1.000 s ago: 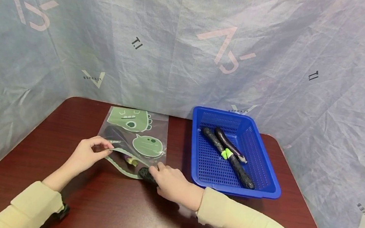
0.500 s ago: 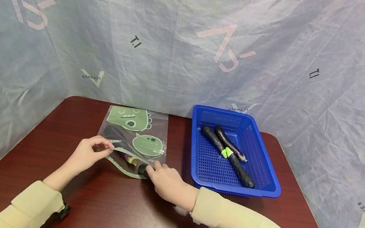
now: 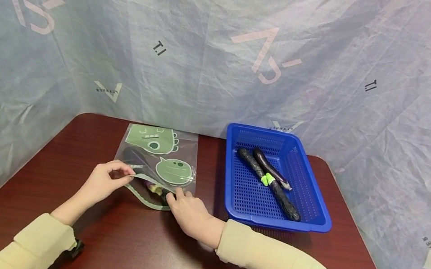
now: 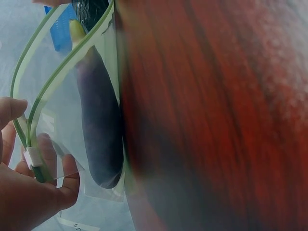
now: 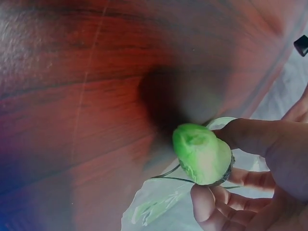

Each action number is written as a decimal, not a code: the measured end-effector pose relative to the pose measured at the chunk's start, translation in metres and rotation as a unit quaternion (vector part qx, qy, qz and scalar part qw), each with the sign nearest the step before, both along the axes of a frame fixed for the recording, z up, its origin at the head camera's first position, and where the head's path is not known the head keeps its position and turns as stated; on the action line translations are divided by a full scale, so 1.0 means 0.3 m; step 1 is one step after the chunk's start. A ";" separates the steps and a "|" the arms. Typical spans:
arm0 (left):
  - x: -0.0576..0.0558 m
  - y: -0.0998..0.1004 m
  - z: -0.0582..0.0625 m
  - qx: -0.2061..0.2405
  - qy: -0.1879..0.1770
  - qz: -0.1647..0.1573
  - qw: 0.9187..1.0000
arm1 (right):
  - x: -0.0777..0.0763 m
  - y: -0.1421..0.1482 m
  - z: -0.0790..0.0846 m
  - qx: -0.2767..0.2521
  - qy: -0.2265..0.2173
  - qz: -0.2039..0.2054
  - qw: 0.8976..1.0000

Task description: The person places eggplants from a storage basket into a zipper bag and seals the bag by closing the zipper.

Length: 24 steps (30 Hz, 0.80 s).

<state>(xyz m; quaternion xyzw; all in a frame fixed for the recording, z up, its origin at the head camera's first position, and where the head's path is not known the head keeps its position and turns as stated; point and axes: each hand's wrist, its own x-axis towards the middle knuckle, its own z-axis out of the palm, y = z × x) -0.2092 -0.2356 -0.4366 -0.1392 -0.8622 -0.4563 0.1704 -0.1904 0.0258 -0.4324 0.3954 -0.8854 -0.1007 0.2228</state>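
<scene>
At the table's left, a clear zip bag with green cartoon prints lies with its mouth apart. My left hand pinches the mouth's left corner, where a white slider shows in the left wrist view. Inside the bag is a smooth dark eggplant, its pale stem towards the mouth. My right hand holds a dark, wrinkled, long vegetable at the mouth's right part. Its bright green end sits between thumb and fingers in the right wrist view; the far end is hidden in the bag.
A blue perforated basket stands at the right. It contains a smooth eggplant and two dark wrinkled vegetables with bright green ends meeting. A grey cloth hangs behind the red-brown table.
My right hand has moved left and slightly forward, pushing the wrinkled vegetable further into the bag. The left hand keeps its pinch at the corner.
</scene>
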 end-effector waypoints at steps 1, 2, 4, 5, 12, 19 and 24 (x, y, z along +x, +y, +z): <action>0.000 -0.001 -0.001 -0.001 0.001 0.000 1.000 | 0.000 -0.002 -0.001 0.000 -0.001 -0.001 1.000; -0.001 -0.002 -0.002 -0.003 0.002 -0.001 1.000 | 0.000 -0.003 -0.003 -0.001 0.000 -0.001 1.000; 0.000 -0.001 -0.001 -0.001 0.000 -0.002 1.000 | -0.001 -0.004 -0.009 0.000 0.002 -0.002 1.000; 0.001 -0.001 0.000 0.000 -0.003 -0.003 1.000 | -0.002 -0.003 -0.013 0.002 0.005 -0.002 1.000; 0.009 0.001 0.008 0.007 -0.009 -0.004 1.000 | -0.002 0.010 -0.039 0.012 0.043 0.012 0.999; 0.006 -0.001 0.005 0.012 -0.006 -0.010 1.000 | 0.014 0.036 -0.032 0.002 0.025 0.037 0.999; 0.003 -0.002 0.001 0.009 -0.006 -0.012 1.000 | 0.029 0.048 -0.024 -0.001 0.024 0.062 0.998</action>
